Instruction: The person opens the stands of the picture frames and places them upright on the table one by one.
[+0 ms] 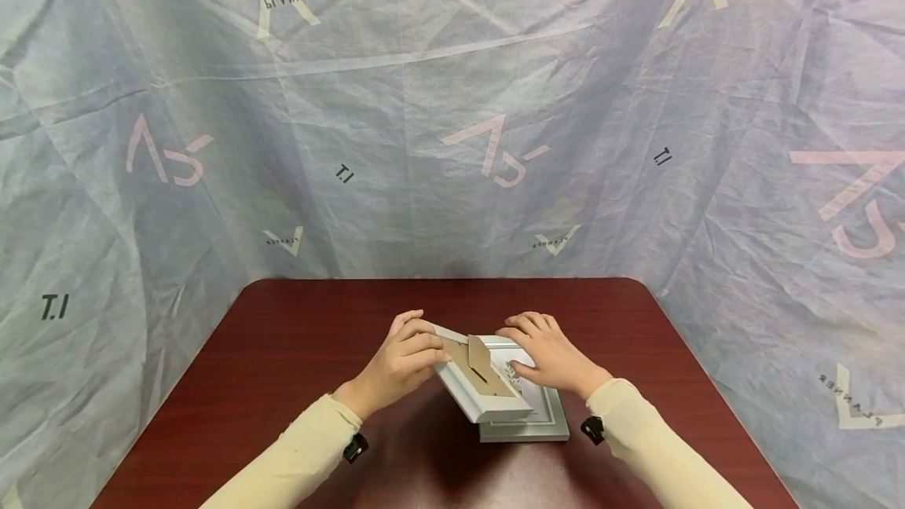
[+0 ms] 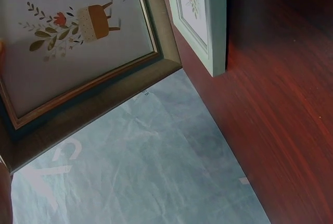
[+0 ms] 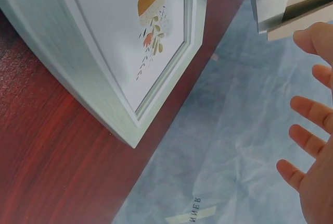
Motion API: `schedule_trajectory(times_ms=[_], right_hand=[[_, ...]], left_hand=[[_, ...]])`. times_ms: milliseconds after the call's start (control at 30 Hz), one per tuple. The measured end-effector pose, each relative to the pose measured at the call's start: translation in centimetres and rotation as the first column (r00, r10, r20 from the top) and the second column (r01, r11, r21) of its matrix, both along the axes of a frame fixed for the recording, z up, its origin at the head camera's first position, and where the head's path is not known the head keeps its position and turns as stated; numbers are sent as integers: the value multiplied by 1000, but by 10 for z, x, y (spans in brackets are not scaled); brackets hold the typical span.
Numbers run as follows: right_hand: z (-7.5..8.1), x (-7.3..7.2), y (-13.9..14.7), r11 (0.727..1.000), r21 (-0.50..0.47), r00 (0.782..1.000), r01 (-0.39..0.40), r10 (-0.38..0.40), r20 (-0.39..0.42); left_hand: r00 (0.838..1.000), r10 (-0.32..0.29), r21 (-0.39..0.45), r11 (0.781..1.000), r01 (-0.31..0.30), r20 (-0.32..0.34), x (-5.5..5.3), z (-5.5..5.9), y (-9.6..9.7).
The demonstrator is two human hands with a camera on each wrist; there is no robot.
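Note:
My left hand (image 1: 399, 358) grips the left edge of a picture frame (image 1: 496, 407), holding it tilted with its brown backing and stand flap (image 1: 479, 355) facing up. In the left wrist view, this frame's shadowed front (image 2: 112, 100) shows a plant print. Under it, a second pale picture frame (image 1: 526, 432) lies face up on the table; the right wrist view shows its print of a flowering plant in a footed pot. My right hand (image 1: 554, 348) is over this lower frame's right side, fingers spread and holding nothing; in the right wrist view it (image 3: 317, 182) appears beside the raised frame's corner.
The dark red wooden table (image 1: 318, 336) extends around both frames. Grey printed fabric (image 1: 396, 100) hangs behind the table and along both sides. Dark wrist devices sit at both sleeves.

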State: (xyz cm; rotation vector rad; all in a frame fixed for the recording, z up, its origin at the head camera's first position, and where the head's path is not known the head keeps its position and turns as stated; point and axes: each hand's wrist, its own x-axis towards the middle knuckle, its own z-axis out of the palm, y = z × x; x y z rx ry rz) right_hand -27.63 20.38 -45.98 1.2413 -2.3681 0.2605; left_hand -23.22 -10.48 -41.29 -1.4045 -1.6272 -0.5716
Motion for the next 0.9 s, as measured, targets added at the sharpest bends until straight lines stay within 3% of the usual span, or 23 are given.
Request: schedule_trajectory(times_ms=[900], right_hand=[[4, -1, -17, 997, 34, 998, -67, 66, 25]], left_hand=[[999, -30, -7, 1000, 30, -28, 8, 5, 12]])
